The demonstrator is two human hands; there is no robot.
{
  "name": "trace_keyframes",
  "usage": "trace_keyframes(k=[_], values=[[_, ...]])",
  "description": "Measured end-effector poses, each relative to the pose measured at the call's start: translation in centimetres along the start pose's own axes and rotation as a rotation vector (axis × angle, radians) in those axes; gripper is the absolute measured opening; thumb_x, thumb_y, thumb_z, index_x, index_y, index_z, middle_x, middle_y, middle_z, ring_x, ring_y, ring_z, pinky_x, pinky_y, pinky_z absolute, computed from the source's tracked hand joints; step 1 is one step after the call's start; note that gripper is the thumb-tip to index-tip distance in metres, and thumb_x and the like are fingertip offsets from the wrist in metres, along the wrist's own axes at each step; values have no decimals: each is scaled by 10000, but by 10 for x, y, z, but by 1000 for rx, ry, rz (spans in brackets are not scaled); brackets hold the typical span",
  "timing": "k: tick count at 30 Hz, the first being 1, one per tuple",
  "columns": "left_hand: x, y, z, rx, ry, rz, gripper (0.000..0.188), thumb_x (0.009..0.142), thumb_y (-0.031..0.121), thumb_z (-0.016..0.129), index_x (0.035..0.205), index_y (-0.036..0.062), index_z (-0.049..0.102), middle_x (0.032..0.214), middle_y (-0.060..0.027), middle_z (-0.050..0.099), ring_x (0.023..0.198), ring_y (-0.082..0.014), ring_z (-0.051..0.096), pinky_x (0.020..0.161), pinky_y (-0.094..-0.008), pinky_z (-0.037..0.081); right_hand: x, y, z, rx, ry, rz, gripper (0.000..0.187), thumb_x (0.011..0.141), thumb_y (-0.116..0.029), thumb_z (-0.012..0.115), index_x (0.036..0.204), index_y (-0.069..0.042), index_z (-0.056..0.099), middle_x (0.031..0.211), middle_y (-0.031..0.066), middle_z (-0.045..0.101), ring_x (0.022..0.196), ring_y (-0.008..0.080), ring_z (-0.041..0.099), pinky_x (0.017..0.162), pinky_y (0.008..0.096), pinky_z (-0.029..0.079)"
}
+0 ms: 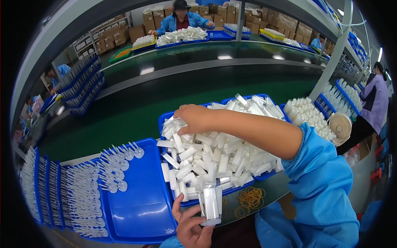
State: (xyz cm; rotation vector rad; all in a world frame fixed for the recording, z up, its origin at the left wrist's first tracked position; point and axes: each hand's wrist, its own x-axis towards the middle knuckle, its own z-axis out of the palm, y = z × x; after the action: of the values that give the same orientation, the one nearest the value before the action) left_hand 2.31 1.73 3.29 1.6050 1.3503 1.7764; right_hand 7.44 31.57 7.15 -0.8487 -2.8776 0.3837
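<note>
Near the front edge, my left hand is closed around a few white rectangular plastic pieces with clear, glossy sides, held upright. My right arm stretches across the blue tray heaped with many like pieces. At that heap's far left corner, my right hand bends its fingers and thumb over white pieces, seemingly gripping one; the fingertips are partly hidden among them. To the left, a blue tray holds rows of clear, stemmed plastic parts with round bases on its left side.
Rubber bands lie by the front edge. A second heaped tray, white parts and a small fan stand right. Stacked trays stand left. A green conveyor runs behind; a person sits across it.
</note>
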Motion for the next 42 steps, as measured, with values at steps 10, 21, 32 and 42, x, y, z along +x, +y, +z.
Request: trace_keyframes(k=[10,21,32,42], values=[[9,1,3,27,-85,22,128,693,80,708,785,85,619,895,-93,570,1006,-321,468,986,-524,247,-63,-35,-19,519,311,-33,267,904,-160,507,1140,-37,529,872,128,602,801,234,604,689,347,478],[13,1,13,45,-203,45,118,678,129,735,744,95,644,873,-85,590,986,-340,488,946,-499,289,-157,-66,-11,1752,-206,408,372,964,-141,418,1328,-64,412,884,33,500,711,91,401,628,222,376],[8,1,17,81,-303,34,132,679,160,740,765,102,659,902,-73,604,1042,-358,467,953,-509,278,-182,-59,-30,551,-88,-86,175,947,-220,444,992,-52,426,787,109,578,739,231,573,688,343,438],[8,7,13,213,-334,252,141,651,254,752,734,168,675,1008,-103,525,1072,-365,435,947,-546,282,-198,-51,-17,1166,-344,83,181,955,-208,441,1003,-33,448,874,121,576,812,226,568,695,326,429]])
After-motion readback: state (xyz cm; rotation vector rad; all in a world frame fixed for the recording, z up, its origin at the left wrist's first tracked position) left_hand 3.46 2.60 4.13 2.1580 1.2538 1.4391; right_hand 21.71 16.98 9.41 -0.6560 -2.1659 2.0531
